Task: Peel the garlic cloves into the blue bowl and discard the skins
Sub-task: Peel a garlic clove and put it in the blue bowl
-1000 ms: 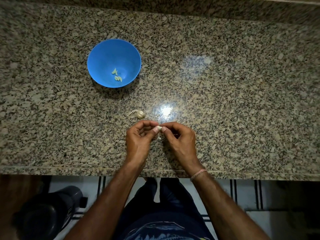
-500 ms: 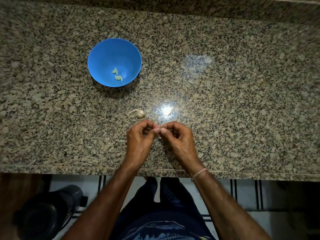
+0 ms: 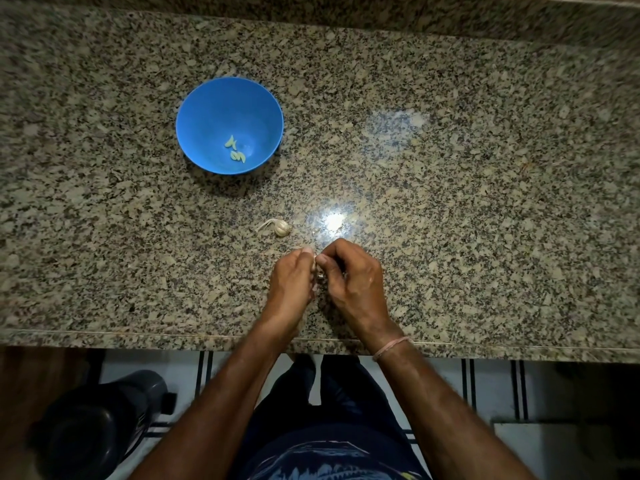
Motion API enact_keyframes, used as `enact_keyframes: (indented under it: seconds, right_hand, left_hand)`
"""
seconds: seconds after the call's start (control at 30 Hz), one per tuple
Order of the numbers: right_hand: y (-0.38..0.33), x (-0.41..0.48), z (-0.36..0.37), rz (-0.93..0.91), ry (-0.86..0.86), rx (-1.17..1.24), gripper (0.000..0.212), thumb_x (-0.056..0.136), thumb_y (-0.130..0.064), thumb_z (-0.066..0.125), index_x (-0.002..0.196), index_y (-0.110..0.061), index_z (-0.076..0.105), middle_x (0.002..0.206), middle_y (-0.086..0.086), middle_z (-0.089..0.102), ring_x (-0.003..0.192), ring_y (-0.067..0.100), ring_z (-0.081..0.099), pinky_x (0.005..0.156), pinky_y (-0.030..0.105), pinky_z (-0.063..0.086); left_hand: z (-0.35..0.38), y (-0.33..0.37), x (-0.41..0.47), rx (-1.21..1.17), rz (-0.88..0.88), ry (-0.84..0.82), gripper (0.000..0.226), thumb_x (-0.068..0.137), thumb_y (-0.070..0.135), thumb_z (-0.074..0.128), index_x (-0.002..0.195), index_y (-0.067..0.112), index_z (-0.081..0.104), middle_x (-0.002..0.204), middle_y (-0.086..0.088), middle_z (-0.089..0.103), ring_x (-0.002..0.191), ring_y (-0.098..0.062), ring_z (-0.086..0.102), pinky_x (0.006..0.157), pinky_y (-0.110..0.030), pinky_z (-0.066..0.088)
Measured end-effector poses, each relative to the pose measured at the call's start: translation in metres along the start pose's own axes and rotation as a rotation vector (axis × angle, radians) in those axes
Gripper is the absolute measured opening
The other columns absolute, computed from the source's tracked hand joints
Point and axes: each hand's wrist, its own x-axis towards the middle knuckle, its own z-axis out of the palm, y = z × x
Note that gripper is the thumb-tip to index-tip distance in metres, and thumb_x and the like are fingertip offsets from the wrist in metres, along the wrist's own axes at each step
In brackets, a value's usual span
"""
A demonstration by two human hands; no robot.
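While the left hand [image 3: 292, 282] and right hand [image 3: 356, 278] meet at lower centre of the frame, their curled fingertips pinch a small pale garlic clove [image 3: 314, 264] between them, over the speckled granite countertop [image 3: 450, 202]. Just above them lies a small papery garlic bulb remnant [image 3: 280, 227]. At upper left, the round blue plastic bowl [image 3: 214, 112] holds a few pale peeled cloves [image 3: 236, 151].

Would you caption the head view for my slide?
The left hand and right hand pinch a garlic clove over the counter; peeled cloves lie in the blue bowl.
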Motion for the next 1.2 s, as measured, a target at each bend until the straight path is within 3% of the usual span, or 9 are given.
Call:
enact_keyframes:
  seconds: [0.13,0.33,0.47,0.53,0.67,0.73,0.87,0.97,1.2]
  right_hand:
    - [-0.011,0.001,0.000,0.370,-0.114,0.326,0.030,0.107,-0.024,0.056,0.077,-0.021,0.056,0.070,-0.009,0.051,0.059,-0.001,0.042,0.058,0.019,0.040]
    - [-0.008,0.002,-0.001,0.019,-0.090,-0.157,0.026,0.109,-0.022,0.049,0.084,-0.023,0.045,0.073,-0.017,0.040,0.068,-0.005,0.036,0.063,0.011,0.032]
    - [-0.006,0.002,-0.001,0.317,-0.113,0.184,0.036,0.109,-0.026,0.052,0.073,-0.024,0.050,0.067,-0.011,0.046,0.055,-0.001,0.039,0.055,0.012,0.034]
    - [-0.008,0.003,-0.002,0.431,-0.111,0.273,0.036,0.109,-0.030,0.052,0.074,-0.020,0.054,0.068,-0.006,0.048,0.056,0.002,0.041,0.054,0.019,0.037]
    - [-0.005,0.004,-0.008,0.086,-0.117,-0.080,0.032,0.109,-0.028,0.051,0.077,-0.023,0.049,0.065,-0.013,0.043,0.057,0.000,0.038,0.055,0.013,0.030]
    - [-0.005,0.005,-0.007,0.067,-0.109,-0.087,0.030,0.108,-0.032,0.052,0.079,-0.024,0.052,0.067,-0.013,0.046,0.060,0.000,0.040,0.057,0.015,0.031]
    - [-0.008,0.000,-0.004,0.378,-0.037,0.322,0.021,0.102,-0.033,0.063,0.086,-0.019,0.064,0.081,0.004,0.066,0.074,0.020,0.062,0.073,0.037,0.057]
    - [-0.007,-0.003,-0.002,0.523,-0.037,0.488,0.011,0.099,-0.027,0.068,0.092,-0.019,0.068,0.093,0.011,0.071,0.083,0.025,0.067,0.083,0.049,0.061]
    - [-0.007,0.001,0.000,0.593,0.060,0.521,0.010,0.096,-0.026,0.073,0.090,-0.017,0.072,0.089,0.007,0.074,0.081,0.024,0.070,0.079,0.041,0.062]
  left_hand:
    - [0.001,-0.003,-0.002,0.434,0.334,0.108,0.033,0.112,0.032,0.040,0.091,0.014,0.057,0.075,-0.003,0.056,0.065,-0.011,0.047,0.058,-0.032,0.040]
    - [0.002,0.009,0.000,-0.302,-0.245,-0.133,0.041,0.111,0.028,0.044,0.072,0.018,0.050,0.061,0.005,0.041,0.049,-0.006,0.036,0.047,-0.022,0.031]
    - [0.000,0.001,0.000,0.383,0.202,0.021,0.036,0.111,0.030,0.043,0.086,0.010,0.059,0.070,0.004,0.052,0.058,-0.007,0.043,0.051,-0.017,0.035]
    - [0.004,0.000,0.000,0.480,0.321,0.047,0.032,0.112,0.030,0.043,0.089,0.012,0.058,0.072,0.003,0.054,0.061,-0.005,0.046,0.054,-0.015,0.039]
    - [0.003,0.005,0.006,-0.093,-0.144,-0.114,0.041,0.110,0.038,0.045,0.078,0.016,0.055,0.061,0.003,0.046,0.054,-0.010,0.040,0.049,-0.024,0.034]
    - [0.000,0.007,0.005,-0.210,-0.278,-0.180,0.042,0.109,0.038,0.048,0.072,0.020,0.050,0.056,0.009,0.042,0.049,-0.007,0.036,0.046,-0.022,0.032]
    - [-0.002,0.004,0.007,-0.147,-0.216,-0.151,0.040,0.108,0.041,0.051,0.073,0.021,0.051,0.057,0.010,0.041,0.047,-0.006,0.034,0.046,-0.023,0.031]
    - [-0.003,0.003,0.006,-0.141,-0.184,-0.131,0.036,0.108,0.039,0.051,0.079,0.018,0.056,0.060,0.010,0.045,0.051,-0.006,0.036,0.048,-0.022,0.032]
    - [-0.004,0.000,0.001,0.000,0.030,0.025,0.022,0.103,0.038,0.061,0.102,0.019,0.070,0.084,0.001,0.070,0.071,-0.010,0.062,0.063,-0.026,0.049]
